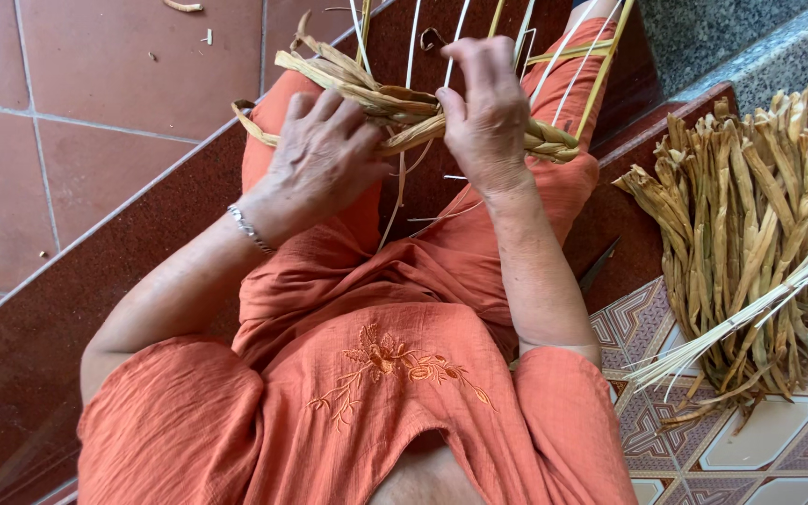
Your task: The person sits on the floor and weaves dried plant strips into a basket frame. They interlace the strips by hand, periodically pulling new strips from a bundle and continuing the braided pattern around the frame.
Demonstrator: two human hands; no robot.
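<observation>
Braided dried-leaf strands (404, 117) sit across the person's knees in the upper middle of the frame, woven around a set of thin pale upright ribs (465, 28) that fan out toward the top edge.

Head view, the only one: looks like mid-weave to me, a row being worked across the ribs. The left hand (324, 154) is curled over the left part of the braid, fingers folded down and clamped on the strands, wrist bent inward with a thin bracelet (250, 229) on it. The right hand (488, 112) is up higher, fingertips pinching a strand right at the ribs, thumb pressed against the braid underneath. Both forearms come up from the bottom of the frame and angle in toward each other over the orange clothing (376, 374).

My guess is the next bit needs that pinched strand tucked behind a rib while the left hand keeps tension, otherwise the row goes slack.

Right side of the frame has a bundle of dried leaves (750, 234) lying on the patterned tile floor (759, 440), with loose pale reeds (750, 318) laid across it.
</observation>
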